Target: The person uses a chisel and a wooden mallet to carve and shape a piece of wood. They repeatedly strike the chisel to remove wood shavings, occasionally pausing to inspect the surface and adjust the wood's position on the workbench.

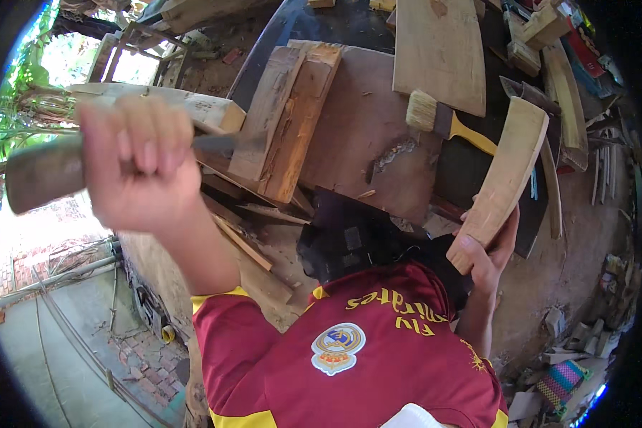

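My left hand point(139, 164) is raised on the left, its fingers wrapped round a hand tool point(46, 171). The tool has a thick brown end sticking out on the left and a narrow grey blade-like part on the right. Motion blurs it, so I cannot tell its exact kind. At the right, my right hand point(483, 257) grips the lower end of a pale, slightly curved wooden piece point(503, 175), which stands tilted up and away. A brush point(453, 123) with pale bristles and a yellow handle lies just left of this piece.
A brown board point(371, 132) lies ahead, with a rough wooden beam point(303, 121) on its left. A wide plank point(441, 53) lies at the back. Wood offcuts point(246, 246) sit between my arms, and a woven colourful item point(562, 385) is at the lower right.
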{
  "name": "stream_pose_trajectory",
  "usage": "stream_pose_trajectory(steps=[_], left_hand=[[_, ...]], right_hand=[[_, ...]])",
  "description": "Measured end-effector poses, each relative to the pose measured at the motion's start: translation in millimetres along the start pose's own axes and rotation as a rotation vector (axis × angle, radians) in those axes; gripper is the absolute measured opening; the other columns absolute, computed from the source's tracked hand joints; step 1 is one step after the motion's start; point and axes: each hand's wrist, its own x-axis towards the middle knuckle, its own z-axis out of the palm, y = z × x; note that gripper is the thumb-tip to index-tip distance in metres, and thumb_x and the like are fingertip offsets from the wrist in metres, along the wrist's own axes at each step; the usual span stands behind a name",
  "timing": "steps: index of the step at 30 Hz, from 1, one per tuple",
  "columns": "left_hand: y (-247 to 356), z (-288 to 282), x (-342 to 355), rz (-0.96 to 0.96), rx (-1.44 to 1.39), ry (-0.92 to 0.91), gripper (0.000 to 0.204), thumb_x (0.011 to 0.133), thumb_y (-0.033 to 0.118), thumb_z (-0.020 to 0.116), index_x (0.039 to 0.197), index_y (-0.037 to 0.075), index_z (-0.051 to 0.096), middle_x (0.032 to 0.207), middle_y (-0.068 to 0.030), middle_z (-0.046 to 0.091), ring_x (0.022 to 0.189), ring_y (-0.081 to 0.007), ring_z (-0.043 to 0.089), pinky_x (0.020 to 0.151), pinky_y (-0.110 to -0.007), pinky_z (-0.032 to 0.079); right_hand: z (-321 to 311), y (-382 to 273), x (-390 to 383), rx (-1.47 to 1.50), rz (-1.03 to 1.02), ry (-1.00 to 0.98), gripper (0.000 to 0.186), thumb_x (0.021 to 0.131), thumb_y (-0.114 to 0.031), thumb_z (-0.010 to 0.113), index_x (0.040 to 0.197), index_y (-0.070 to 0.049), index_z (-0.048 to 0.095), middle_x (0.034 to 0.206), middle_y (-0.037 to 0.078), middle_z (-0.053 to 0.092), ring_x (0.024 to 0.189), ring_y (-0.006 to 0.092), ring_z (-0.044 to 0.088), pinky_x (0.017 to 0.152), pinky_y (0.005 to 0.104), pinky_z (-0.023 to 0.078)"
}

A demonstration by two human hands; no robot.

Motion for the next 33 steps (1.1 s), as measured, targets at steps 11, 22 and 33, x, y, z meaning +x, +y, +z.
stream_pose_trajectory(steps=[11,22,33], left_hand=[[-84.2,-9.5,27.9,-0.138,0.088,0.213,0.038,0.094,0.018,0.055,0.06,0.014,0.036,0.051,0.0013,0.031,0.041,-0.0111,0.027,0.044,-0.027,0.021],[-94.7,-15.4,34.0,-0.185,0.072,0.041,0.037,0.094,0.014,0.053,0.061,0.013,0.036,0.051,0.0019,0.029,0.043,-0.0102,0.025,0.045,-0.026,0.022],[-96.0,-18.8,43.8,-0.277,0.08,0.035,0.028,0.093,0.011,0.052,0.068,0.011,0.039,0.054,0.0006,0.031,0.046,-0.0111,0.03,0.046,-0.027,0.025]], right_hand=[[6.3,-6.2,0.3,0.052,0.073,0.092,0.094,0.061,-0.011,0.074,0.142,-0.004,0.026,0.109,0.013,0.054,0.088,0.0239,0.062,0.069,0.0368,0.057],[6.8,-8.3,2.6,0.094,0.107,0.091,0.095,0.06,-0.011,0.073,0.142,-0.005,0.026,0.113,0.015,0.054,0.09,0.0241,0.062,0.07,0.037,0.057],[5.5,-7.8,3.3,0.103,0.119,0.095,0.097,0.058,-0.014,0.075,0.142,-0.005,0.026,0.113,0.015,0.054,0.09,0.0242,0.062,0.07,0.0374,0.057]])
